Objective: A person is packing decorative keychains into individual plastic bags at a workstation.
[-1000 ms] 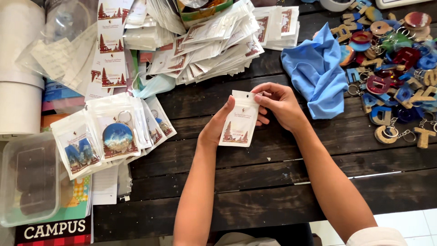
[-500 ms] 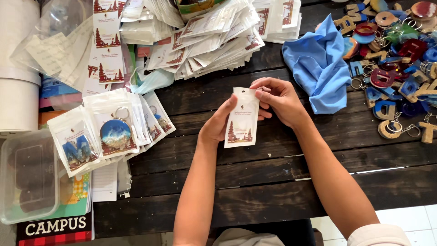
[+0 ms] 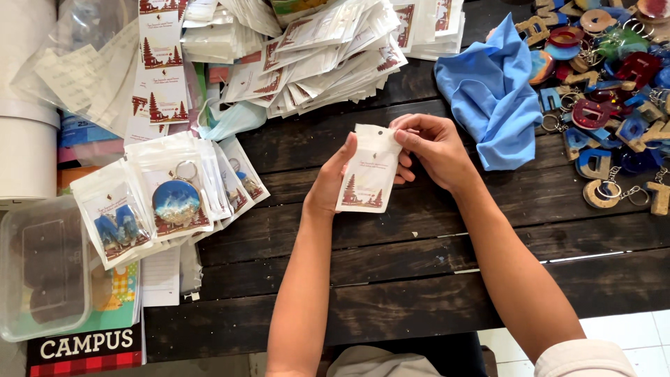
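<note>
Both hands hold one small clear plastic pouch with a white printed card (image 3: 368,176) inside, over the dark wooden table (image 3: 433,265). My left hand (image 3: 328,185) grips the pouch along its left edge. My right hand (image 3: 434,148) pinches its top right corner. The pouch stands upright, its printed face toward me.
A heap of empty carded pouches (image 3: 314,56) lies at the back. Packed keychain pouches (image 3: 164,199) fan out at the left beside a clear plastic box (image 3: 42,269). A blue cloth (image 3: 492,91) and loose letter keychains (image 3: 607,105) lie at the right. A notebook (image 3: 87,345) sits front left.
The hands and pouch stay almost still. The fingers of my right hand shift slightly at the pouch's top edge.
</note>
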